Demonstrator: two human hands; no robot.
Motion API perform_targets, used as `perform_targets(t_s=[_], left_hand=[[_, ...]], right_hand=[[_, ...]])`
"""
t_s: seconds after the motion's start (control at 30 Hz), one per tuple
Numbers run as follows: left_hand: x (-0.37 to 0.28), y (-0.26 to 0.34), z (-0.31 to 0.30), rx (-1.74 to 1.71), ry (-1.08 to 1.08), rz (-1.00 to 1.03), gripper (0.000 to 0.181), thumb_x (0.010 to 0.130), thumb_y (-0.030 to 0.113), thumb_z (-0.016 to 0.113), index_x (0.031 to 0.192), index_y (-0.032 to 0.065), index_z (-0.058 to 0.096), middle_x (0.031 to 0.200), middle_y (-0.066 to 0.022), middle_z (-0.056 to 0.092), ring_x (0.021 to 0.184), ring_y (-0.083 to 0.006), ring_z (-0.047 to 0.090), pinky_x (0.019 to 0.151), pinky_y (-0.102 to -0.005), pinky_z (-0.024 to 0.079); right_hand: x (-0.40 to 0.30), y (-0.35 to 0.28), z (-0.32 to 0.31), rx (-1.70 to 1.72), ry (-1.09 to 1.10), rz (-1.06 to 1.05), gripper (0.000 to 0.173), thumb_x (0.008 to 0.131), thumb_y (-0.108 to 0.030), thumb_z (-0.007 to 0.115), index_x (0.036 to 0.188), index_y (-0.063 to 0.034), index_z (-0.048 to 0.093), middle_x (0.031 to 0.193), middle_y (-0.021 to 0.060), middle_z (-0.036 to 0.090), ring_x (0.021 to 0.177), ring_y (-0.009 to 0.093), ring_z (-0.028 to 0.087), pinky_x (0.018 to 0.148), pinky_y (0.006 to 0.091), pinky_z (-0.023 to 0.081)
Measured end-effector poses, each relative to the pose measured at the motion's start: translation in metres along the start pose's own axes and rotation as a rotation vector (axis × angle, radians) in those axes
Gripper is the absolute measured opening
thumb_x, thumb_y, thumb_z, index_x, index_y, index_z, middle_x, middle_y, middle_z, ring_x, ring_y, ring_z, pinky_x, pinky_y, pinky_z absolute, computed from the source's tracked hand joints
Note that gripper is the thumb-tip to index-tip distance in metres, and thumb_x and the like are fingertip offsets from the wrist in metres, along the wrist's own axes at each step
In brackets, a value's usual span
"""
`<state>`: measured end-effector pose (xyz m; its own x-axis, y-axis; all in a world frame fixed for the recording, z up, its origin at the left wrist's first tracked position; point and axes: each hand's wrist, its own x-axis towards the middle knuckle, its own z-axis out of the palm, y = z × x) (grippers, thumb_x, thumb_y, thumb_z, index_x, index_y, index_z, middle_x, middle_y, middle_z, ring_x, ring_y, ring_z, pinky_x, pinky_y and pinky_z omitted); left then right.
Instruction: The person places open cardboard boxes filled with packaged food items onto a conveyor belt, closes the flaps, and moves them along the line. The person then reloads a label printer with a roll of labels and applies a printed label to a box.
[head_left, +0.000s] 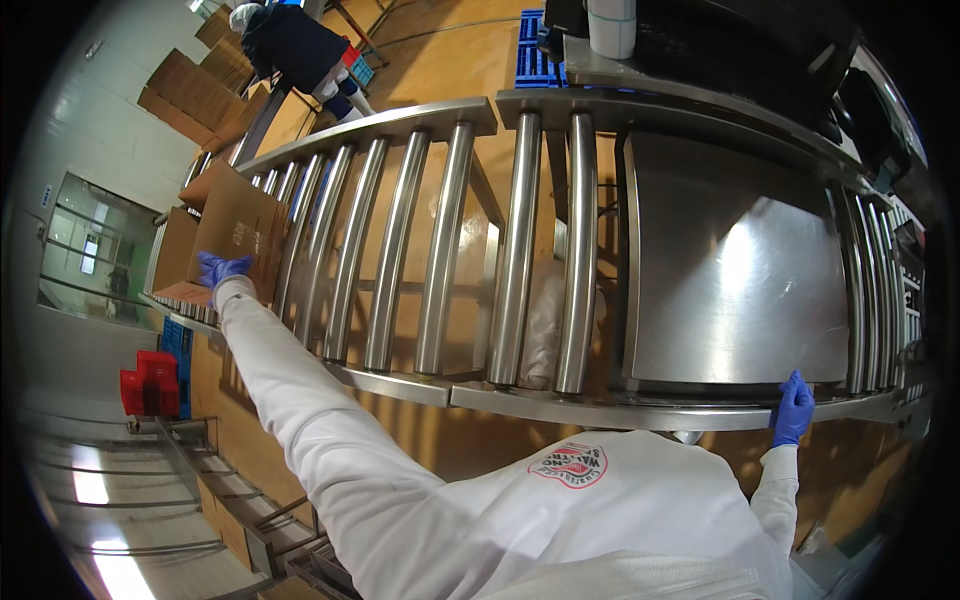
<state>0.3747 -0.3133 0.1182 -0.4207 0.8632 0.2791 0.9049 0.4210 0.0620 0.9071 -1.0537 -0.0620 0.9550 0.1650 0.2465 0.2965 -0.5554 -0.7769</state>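
Note:
My left hand (223, 268), in a blue-violet glove, reaches far along the roller conveyor (442, 247) and touches the near side of a cardboard box (240, 225). The fingers look spread against the cardboard; I cannot tell how firmly they press. Raised flaps show on the box, which stands on the rollers, and its inside is hidden. My right hand (793, 409), gloved alike, is at the conveyor's near metal rail, by the front corner of a flat stainless steel plate (742, 277). Its fingers are bent together, and no object shows in it.
A co-worker (296, 45) in a dark jacket bends beyond the conveyor, near stacked cardboard boxes (191, 94). Blue plastic pallets (531, 49) lie past the far rail. Red crates (150, 384) stand at left. Dark equipment is at upper right.

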Motion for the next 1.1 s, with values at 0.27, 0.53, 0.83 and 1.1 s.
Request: perform_targets(t_s=[0.27,0.53,0.83,1.1], left_hand=[[0.06,-0.032,0.034,0.037,0.35,-0.114,0.063,0.081,0.035,0.054,0.133,0.0148,0.027,0.139,-0.0097,0.032,0.125,-0.0282,0.037,0.097,-0.0438,0.035],[0.058,-0.012,0.067,0.411,-0.199,0.153,0.029,0.083,0.028,0.054,0.107,0.0129,0.058,0.116,-0.0103,0.057,0.104,-0.0268,0.058,0.082,-0.0416,0.048],[-0.078,-0.033,-0.009,0.357,-0.07,0.441,0.018,0.082,0.016,0.053,0.095,0.0109,0.064,0.099,-0.0139,0.064,0.093,-0.0308,0.062,0.077,-0.0398,0.05],[-0.198,-0.013,-0.04,0.074,0.073,0.733,0.009,0.074,0.017,0.054,0.074,0.0106,0.061,0.075,-0.0158,0.062,0.074,-0.0355,0.06,0.063,-0.046,0.046]], right_hand=[[0.006,0.004,-0.002,-0.076,-0.056,0.003,0.03,0.09,-0.017,0.054,0.069,0.0031,0.059,0.063,0.0027,0.056,0.062,0.009,0.047,0.063,0.0254,0.042],[0.007,-0.005,0.002,-0.034,-0.067,0.029,0.027,0.09,-0.018,0.055,0.073,0.0018,0.06,0.064,0.0026,0.057,0.062,0.007,0.048,0.062,0.0248,0.041],[0.012,-0.042,-0.008,-0.024,-0.335,0.278,0.031,0.089,-0.021,0.054,0.064,-0.0028,0.06,0.06,0.0012,0.055,0.057,0.006,0.044,0.054,0.0242,0.036],[0.05,-0.178,0.082,0.637,-0.918,0.064,0.012,0.083,-0.006,0.055,0.088,0.0013,0.064,0.08,0.0054,0.061,0.072,0.014,0.056,0.069,0.0251,0.045]])
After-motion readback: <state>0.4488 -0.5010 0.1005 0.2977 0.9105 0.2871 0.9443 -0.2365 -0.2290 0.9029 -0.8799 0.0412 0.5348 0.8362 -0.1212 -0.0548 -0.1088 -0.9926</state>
